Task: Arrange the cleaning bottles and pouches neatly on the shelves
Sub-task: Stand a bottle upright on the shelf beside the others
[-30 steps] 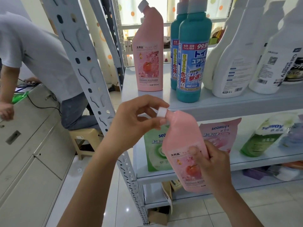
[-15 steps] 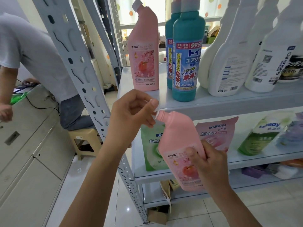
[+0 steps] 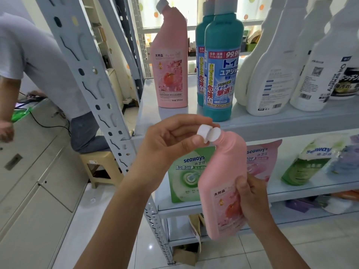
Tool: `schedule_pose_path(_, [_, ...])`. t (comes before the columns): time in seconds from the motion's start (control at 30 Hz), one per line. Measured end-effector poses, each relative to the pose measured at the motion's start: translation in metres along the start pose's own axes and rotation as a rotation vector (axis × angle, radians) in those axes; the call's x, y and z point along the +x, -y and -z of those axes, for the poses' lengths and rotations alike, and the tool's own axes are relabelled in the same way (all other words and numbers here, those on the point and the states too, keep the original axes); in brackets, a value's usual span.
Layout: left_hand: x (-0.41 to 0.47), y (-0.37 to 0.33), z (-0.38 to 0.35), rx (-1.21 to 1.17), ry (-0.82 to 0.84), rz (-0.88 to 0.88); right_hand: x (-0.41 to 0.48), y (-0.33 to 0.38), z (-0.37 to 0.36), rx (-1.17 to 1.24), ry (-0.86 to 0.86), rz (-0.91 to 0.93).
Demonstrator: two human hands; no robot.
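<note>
Right hand (image 3: pixel 252 199) is gripping the lower body of a pink bottle (image 3: pixel 223 183), fingers wrapped round its label side, holding it tilted with the neck leaning up-left; bottle is sitting in the air in front of the shelf unit (image 3: pixel 291 127), below the lip of the upper shelf, touching no shelf; left hand (image 3: pixel 171 140) is pinching the white cap (image 3: pixel 203 132) between thumb and fingertips; cap is flipped up on its side, touching the white nozzle collar (image 3: pixel 214 134) at the bottle's top; can't tell if it's hinged or fully off; on the upper shelf, above the held bottle, a matching pink bottle (image 3: pixel 171 65) is standing upright, two teal bottles (image 3: pixel 221 70) just right of it, one behind the other, then white spray bottles (image 3: pixel 272 70) further right; on the middle shelf, behind the held bottle, a green seaways pouch (image 3: pixel 183 175) is standing to its left and a pink pouch (image 3: pixel 260 160) to its right, both partly hidden by it; another green pouch (image 3: pixel 305 164) is leaning further right; a second person is sitting on a stool (image 3: pixel 101 166) left of the shelf unit.
</note>
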State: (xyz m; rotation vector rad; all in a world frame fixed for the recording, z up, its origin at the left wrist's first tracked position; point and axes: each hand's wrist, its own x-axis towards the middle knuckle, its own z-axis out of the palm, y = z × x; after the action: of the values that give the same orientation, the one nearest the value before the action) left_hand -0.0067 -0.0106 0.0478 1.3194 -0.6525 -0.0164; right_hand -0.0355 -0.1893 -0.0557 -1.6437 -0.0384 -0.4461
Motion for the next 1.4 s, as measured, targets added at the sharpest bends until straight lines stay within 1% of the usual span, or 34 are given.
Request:
schedule_pose_path(0.07, [-0.001, -0.002, -0.001, 0.097, -0.02, -0.011, 0.0, 0.001, 0.0, -0.019, 0.012, 0.001])
schedule_pose_path(0.17, [-0.003, -0.008, -0.004, 0.236, -0.096, -0.025, 0.001, 0.0, 0.001, -0.071, -0.004, 0.015])
schedule_pose_path(0.3, [-0.005, -0.013, -0.007, 0.455, -0.198, -0.026, -0.001, 0.005, 0.001, -0.19, -0.038, 0.125])
schedule_pose_path(0.37, [-0.005, -0.014, -0.006, 0.573, -0.223, -0.041, -0.002, 0.006, 0.0, -0.253, -0.04, 0.184])
schedule_pose_path(0.43, [-0.007, -0.014, -0.005, 0.614, -0.236, -0.052, -0.002, 0.008, 0.001, -0.279, -0.041, 0.215])
schedule_pose_path(0.57, [-0.01, -0.011, -0.002, 0.53, -0.209, -0.111, -0.003, 0.013, -0.001, -0.211, -0.037, 0.17])
schedule_pose_path(0.67, [-0.013, -0.007, 0.001, 0.454, -0.066, -0.155, -0.004, 0.014, -0.002, -0.185, -0.033, 0.147])
schedule_pose_path(0.73, [-0.013, -0.006, 0.001, 0.422, 0.026, -0.127, -0.004, 0.014, -0.003, -0.211, -0.022, 0.151])
schedule_pose_path(0.77, [-0.014, -0.005, 0.0, 0.402, 0.038, -0.095, -0.004, 0.014, -0.003, -0.214, -0.015, 0.151])
schedule_pose_path(0.8, [-0.014, -0.004, -0.002, 0.385, 0.02, -0.067, -0.004, 0.014, -0.002, -0.214, -0.009, 0.147])
schedule_pose_path(0.87, [-0.015, -0.002, -0.007, 0.369, -0.102, -0.058, -0.004, 0.013, -0.001, -0.223, -0.004, 0.14])
schedule_pose_path(0.93, [-0.014, 0.001, -0.011, 0.319, -0.23, -0.116, -0.005, 0.013, -0.001, -0.236, 0.004, 0.14])
schedule_pose_path(0.97, [-0.013, 0.003, -0.011, 0.256, -0.247, -0.144, -0.005, 0.014, -0.001, -0.233, -0.001, 0.135])
schedule_pose_path(1.03, [-0.014, 0.005, -0.009, 0.174, -0.202, -0.182, -0.005, 0.016, -0.001, -0.211, -0.009, 0.121])
schedule_pose_path(1.1, [-0.016, 0.006, -0.008, 0.194, -0.129, -0.197, -0.005, 0.016, 0.001, -0.218, -0.018, 0.118])
schedule_pose_path(1.13, [-0.017, 0.007, -0.01, 0.221, -0.124, -0.182, -0.004, 0.015, 0.001, -0.23, -0.017, 0.124])
schedule_pose_path(1.2, [-0.017, 0.009, -0.014, 0.268, -0.19, -0.154, -0.004, 0.015, 0.002, -0.24, -0.008, 0.14])
schedule_pose_path(1.23, [-0.017, 0.009, -0.015, 0.257, -0.227, -0.157, -0.004, 0.014, 0.002, -0.245, -0.008, 0.137])
schedule_pose_path(1.3, [-0.017, 0.01, -0.014, 0.179, -0.232, -0.178, -0.004, 0.014, 0.002, -0.243, -0.016, 0.128])
schedule_pose_path(1.4, [-0.019, 0.006, -0.01, 0.17, -0.111, -0.177, -0.004, 0.015, 0.001, -0.219, -0.011, 0.125])
